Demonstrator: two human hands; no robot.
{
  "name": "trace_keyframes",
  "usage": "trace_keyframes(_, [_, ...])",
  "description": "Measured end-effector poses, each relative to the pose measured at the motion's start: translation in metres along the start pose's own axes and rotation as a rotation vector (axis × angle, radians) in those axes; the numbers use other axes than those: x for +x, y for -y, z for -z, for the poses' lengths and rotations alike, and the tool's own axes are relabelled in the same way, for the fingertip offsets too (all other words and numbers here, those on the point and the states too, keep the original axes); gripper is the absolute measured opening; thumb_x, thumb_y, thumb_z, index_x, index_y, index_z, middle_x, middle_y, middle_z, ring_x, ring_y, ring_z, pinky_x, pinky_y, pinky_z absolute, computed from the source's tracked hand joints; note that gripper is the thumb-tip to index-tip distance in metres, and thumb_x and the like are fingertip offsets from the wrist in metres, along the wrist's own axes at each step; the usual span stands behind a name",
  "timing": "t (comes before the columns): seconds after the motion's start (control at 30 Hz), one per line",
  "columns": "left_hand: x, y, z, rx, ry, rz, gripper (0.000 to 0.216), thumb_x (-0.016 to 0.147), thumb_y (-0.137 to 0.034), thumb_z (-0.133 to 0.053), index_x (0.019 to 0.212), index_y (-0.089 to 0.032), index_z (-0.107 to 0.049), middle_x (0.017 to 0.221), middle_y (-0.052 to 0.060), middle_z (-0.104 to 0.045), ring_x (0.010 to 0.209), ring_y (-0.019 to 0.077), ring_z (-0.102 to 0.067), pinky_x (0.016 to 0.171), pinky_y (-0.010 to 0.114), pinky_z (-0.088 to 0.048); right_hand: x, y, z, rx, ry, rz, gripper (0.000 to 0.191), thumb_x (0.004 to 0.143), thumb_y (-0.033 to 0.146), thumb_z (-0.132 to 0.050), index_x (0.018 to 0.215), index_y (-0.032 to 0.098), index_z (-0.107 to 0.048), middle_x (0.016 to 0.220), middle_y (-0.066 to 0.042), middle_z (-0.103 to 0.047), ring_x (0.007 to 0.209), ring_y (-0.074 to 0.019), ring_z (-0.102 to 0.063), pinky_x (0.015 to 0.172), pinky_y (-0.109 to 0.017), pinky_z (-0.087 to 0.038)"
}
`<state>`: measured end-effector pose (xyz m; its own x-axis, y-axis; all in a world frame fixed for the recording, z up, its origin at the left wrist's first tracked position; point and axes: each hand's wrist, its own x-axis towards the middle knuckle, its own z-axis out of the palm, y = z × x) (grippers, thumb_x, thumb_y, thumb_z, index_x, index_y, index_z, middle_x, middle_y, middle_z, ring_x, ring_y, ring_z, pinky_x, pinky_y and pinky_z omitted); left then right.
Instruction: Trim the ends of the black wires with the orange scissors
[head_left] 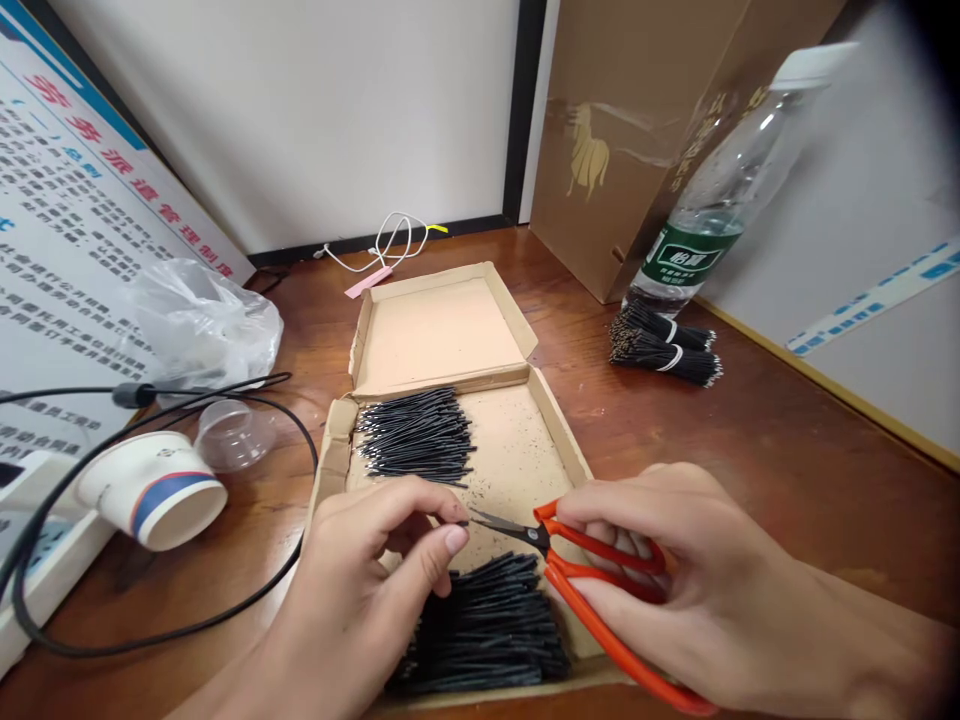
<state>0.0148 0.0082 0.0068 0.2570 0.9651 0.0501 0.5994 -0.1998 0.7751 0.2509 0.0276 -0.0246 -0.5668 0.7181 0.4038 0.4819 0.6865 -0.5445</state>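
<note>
My right hand (660,570) grips orange-handled scissors (585,560), their dark blades pointing left at my left fingertips. My left hand (397,560) pinches a short black wire (463,523); only its tip shows between thumb and forefinger, right by the blade tips. Both hands are above an open shallow cardboard box (559,420). Near the box's hinge lies a pile of short black wires (416,435) with shiny ends at the left. A larger pile of black wires (495,630) lies at the near end, partly hidden by my left hand. Small dark scraps dot the box floor.
Rubber-banded wire bundles (664,345) lie beside a water bottle (697,220) at the right, near a tall brown carton (622,130). At left are a tipped paper cup (161,490), a clear plastic cup (234,437), a plastic bag (206,320) and a looped black cable (311,440).
</note>
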Motion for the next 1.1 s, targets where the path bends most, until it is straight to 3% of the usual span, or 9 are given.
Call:
trace_keyframes(0.27, [-0.0029,0.0002,-0.0061,-0.213,0.023,0.086,0.011,0.090,-0.021,-0.060,0.083,-0.016,-0.067,0.057,-0.002,-0.065,0.045,0.0093,-0.060,0.042,0.012,-0.048,-0.0027,0.0042,0.0001,0.003,0.008,0.040,0.010,0.084,0.011,-0.056,0.081,0.017,-0.064,0.054,0.004,-0.057,0.045,-0.0079,-0.042,0.045,-0.023,-0.030])
trace_keyframes(0.47, [-0.0014,-0.0002,-0.0066,-0.266,0.029,0.133,0.015,0.090,-0.024,-0.059,0.082,-0.015,-0.067,0.055,0.000,-0.066,0.043,0.0097,-0.059,0.042,0.013,-0.049,0.0017,0.0029,-0.0003,0.021,0.047,0.053,0.021,0.088,0.012,-0.054,0.067,0.017,-0.055,0.052,0.009,-0.037,0.047,-0.0074,-0.024,0.045,-0.023,-0.026])
trace_keyframes(0.7, [-0.0008,0.0012,-0.0052,-0.290,0.023,0.167,0.016,0.090,-0.027,-0.059,0.083,-0.015,-0.068,0.054,0.001,-0.066,0.043,0.0112,-0.059,0.042,0.016,-0.049,-0.0035,0.0039,-0.0003,-0.030,-0.023,0.050,0.010,0.085,0.012,-0.055,0.082,0.017,-0.062,0.054,0.005,-0.053,0.047,-0.0088,-0.036,0.047,-0.023,-0.031])
trace_keyframes(0.83, [-0.0015,0.0018,-0.0045,-0.288,0.025,0.171,0.018,0.090,-0.027,-0.059,0.082,-0.014,-0.068,0.055,0.001,-0.066,0.044,0.0116,-0.058,0.042,0.017,-0.050,-0.0024,0.0040,-0.0017,-0.012,0.008,0.043,0.013,0.087,0.013,-0.054,0.077,0.018,-0.059,0.054,0.006,-0.051,0.047,-0.0082,-0.034,0.046,-0.023,-0.030])
trace_keyframes(1.0, [-0.0003,0.0003,-0.0051,-0.289,0.017,0.180,0.019,0.089,-0.028,-0.059,0.081,-0.014,-0.069,0.056,0.002,-0.066,0.045,0.0124,-0.059,0.043,0.018,-0.051,-0.0007,0.0023,-0.0033,0.008,0.015,0.049,0.027,0.088,0.012,-0.052,0.064,0.020,-0.042,0.055,0.009,-0.033,0.051,-0.0090,-0.019,0.046,-0.021,-0.026])
trace_keyframes(1.1, [0.0009,-0.0006,-0.0055,-0.293,0.014,0.180,0.019,0.089,-0.028,-0.060,0.082,-0.013,-0.070,0.057,0.002,-0.066,0.047,0.0126,-0.060,0.044,0.018,-0.052,-0.0017,0.0018,-0.0034,-0.010,-0.004,0.045,0.024,0.088,0.013,-0.053,0.066,0.020,-0.046,0.054,0.009,-0.037,0.051,-0.0092,-0.021,0.046,-0.021,-0.027])
